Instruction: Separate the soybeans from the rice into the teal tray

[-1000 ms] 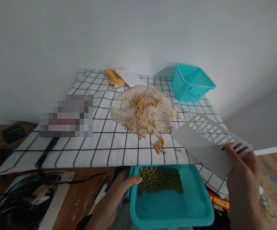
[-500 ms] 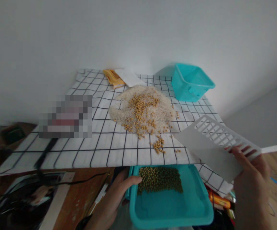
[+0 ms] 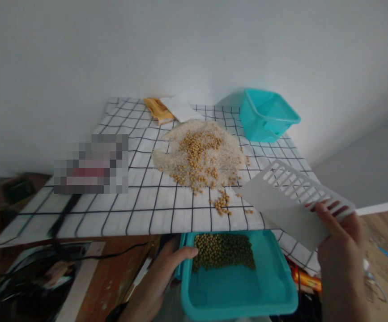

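"Starting at the left, what do you see?"

"The left hand (image 3: 165,268), left of the grain pile (image 3: 229,141) and nearer the wearer, holds the teal tub (image 3: 276,273), thumb over its rim. Its other fingers are mostly hidden."

"And the tub?"

"In front of the pile and seemingly lower, its far rim at the edge of the checked cloth (image 3: 136,183). Greenish beans (image 3: 225,250) lie at the end nearest the pile. I'd keep it level and snug there; a gap could let strays drop."

"Any loose ones?"

"A small cluster of yellow beans (image 3: 222,203) sits just in front of the pile (a few more lie off to its right)."

"Then the other hand?"

"The right hand (image 3: 339,235), right of the pile and nearer, grips the pale slotted scraper (image 3: 277,201) by its slotted side, one corner pointing pileward. I can't tell whether it touches the cloth. A low, flat blade and light pressure would suit; tilted steeply, it could flick beans about."
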Demonstrator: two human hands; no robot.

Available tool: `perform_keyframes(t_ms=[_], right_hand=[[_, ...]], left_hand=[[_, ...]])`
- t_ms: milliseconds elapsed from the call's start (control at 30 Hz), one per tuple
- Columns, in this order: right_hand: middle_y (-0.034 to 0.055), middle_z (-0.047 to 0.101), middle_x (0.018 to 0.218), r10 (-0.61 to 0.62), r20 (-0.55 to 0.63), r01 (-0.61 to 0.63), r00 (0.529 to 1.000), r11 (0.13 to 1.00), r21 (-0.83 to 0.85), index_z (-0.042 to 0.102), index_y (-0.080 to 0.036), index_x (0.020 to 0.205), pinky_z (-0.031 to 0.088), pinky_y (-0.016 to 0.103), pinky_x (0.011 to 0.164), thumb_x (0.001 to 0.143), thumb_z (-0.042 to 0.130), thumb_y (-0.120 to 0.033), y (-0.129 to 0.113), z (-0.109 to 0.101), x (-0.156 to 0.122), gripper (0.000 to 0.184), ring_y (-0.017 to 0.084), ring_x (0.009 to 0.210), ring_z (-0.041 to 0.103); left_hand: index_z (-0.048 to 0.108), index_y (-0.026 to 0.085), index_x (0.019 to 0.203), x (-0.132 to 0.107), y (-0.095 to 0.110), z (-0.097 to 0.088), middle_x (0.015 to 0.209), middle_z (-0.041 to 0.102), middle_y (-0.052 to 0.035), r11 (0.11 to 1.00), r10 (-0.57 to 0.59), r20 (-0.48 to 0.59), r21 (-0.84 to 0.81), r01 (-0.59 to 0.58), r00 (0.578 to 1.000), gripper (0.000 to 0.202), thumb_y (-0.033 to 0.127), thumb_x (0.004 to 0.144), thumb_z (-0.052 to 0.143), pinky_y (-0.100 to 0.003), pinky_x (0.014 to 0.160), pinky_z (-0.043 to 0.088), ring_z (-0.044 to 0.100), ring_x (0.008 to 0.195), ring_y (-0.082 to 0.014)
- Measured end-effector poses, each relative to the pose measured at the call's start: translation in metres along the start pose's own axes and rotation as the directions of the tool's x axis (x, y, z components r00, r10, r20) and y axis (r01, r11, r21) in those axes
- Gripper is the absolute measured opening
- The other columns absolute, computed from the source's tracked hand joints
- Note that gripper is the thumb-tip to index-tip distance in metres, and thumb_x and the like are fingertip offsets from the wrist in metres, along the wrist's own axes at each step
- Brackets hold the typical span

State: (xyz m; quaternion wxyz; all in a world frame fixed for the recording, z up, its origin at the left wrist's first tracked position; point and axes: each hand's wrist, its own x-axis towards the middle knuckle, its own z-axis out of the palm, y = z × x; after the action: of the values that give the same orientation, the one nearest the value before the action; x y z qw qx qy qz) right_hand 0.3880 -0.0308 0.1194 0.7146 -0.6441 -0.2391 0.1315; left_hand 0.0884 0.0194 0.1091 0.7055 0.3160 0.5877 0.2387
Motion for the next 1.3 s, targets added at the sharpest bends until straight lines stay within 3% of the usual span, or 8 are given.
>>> perform_keyframes(t_ms=[200,467,600,700,867,1033,1200,1300], right_hand=[[-0.0016,0.067,0.077,0.037,0.015,-0.037,0.999,0.999,0.006,0.065,-0.020,0.076,0.046,0.027,0.066,0.067,0.085,-0.036,0.002,0.002,-0.004,0.027,0.015,0.072,0.060],[-0.0010,0.067,0.076,0.034,0.054,-0.036,0.998,0.999,0.026,0.067,-0.020,0.076,0.046,0.029,0.068,0.067,0.085,-0.035,0.003,0.018,-0.005,0.025,0.016,0.073,0.061],[-0.0009,0.067,0.074,0.025,0.106,-0.026,0.994,1.000,0.013,0.067,-0.020,0.078,0.044,0.028,0.062,0.068,0.084,-0.037,0.003,0.025,-0.003,0.026,0.016,0.068,0.060],[-0.0002,0.066,0.072,0.045,0.164,-0.049,0.985,0.999,0.022,0.068,-0.020,0.079,0.042,0.027,0.056,0.068,0.084,-0.037,0.003,0.032,-0.002,0.026,0.016,0.064,0.059],[-0.0004,0.066,0.071,0.018,0.192,-0.020,0.981,1.000,0.009,0.067,-0.020,0.079,0.040,0.026,0.052,0.068,0.084,-0.037,0.004,0.043,-0.003,0.026,0.013,0.058,0.057],[0.0006,0.066,0.071,0.049,0.219,-0.055,0.974,0.998,0.020,0.067,-0.020,0.078,0.041,0.025,0.050,0.069,0.083,-0.040,0.005,0.053,-0.004,0.027,0.014,0.057,0.057],[0.0011,0.067,0.074,0.064,0.310,-0.078,0.949,0.996,0.034,0.068,-0.020,0.079,0.043,0.024,0.051,0.071,0.083,-0.039,0.003,0.062,-0.007,0.025,0.014,0.059,0.059],[0.0006,0.067,0.072,0.085,0.351,-0.101,0.932,0.994,0.029,0.069,-0.020,0.078,0.042,0.024,0.050,0.071,0.083,-0.039,0.003,0.064,-0.008,0.024,0.013,0.057,0.058]], left_hand=[[0.078,0.028,0.088,0.002,-0.006,-0.003,0.059,0.068,0.0050,1.000,0.003,0.000,0.016,-0.003,1.000,0.024,0.034,0.066,0.076,-0.031,0.066,0.055,0.066,0.063,-0.0219],[0.075,0.026,0.091,0.001,-0.006,-0.005,0.069,0.072,0.0037,1.000,-0.025,0.004,-0.003,0.025,1.000,0.024,0.033,0.068,0.075,-0.031,0.067,0.053,0.065,0.069,-0.0221],[0.075,0.025,0.085,0.003,-0.005,-0.004,0.063,0.068,0.0037,0.999,0.030,0.022,0.016,-0.030,0.999,0.019,0.034,0.068,0.074,-0.031,0.066,0.052,0.064,0.063,-0.0214],[0.073,0.024,0.081,0.005,-0.006,-0.008,0.056,0.062,0.0054,0.999,0.051,0.035,0.008,-0.052,0.998,0.015,0.033,0.069,0.074,-0.034,0.075,0.054,0.063,0.060,-0.0214],[0.072,0.027,0.082,0.009,-0.006,-0.019,0.076,0.075,-0.0007,1.000,0.001,-0.074,0.005,0.000,0.997,0.017,0.035,0.068,0.074,-0.036,0.065,0.053,0.070,0.077,-0.0278],[0.074,0.024,0.084,0.015,-0.008,-0.026,0.077,0.077,-0.0028,1.000,0.001,-0.043,0.016,0.000,0.999,0.021,0.037,0.067,0.076,-0.039,0.070,0.054,0.071,0.081,-0.0303],[0.074,0.024,0.088,0.018,-0.013,-0.028,0.083,0.078,0.0007,0.999,0.037,-0.037,0.003,-0.037,0.999,0.016,0.031,0.073,0.073,-0.037,0.073,0.055,0.071,0.080,-0.0262],[0.073,0.024,0.080,0.017,-0.014,-0.029,0.095,0.080,-0.0006,0.998,0.056,-0.028,-0.030,-0.057,0.998,0.008,0.029,0.074,0.074,-0.037,0.079,0.055,0.072,0.097,-0.0280]])
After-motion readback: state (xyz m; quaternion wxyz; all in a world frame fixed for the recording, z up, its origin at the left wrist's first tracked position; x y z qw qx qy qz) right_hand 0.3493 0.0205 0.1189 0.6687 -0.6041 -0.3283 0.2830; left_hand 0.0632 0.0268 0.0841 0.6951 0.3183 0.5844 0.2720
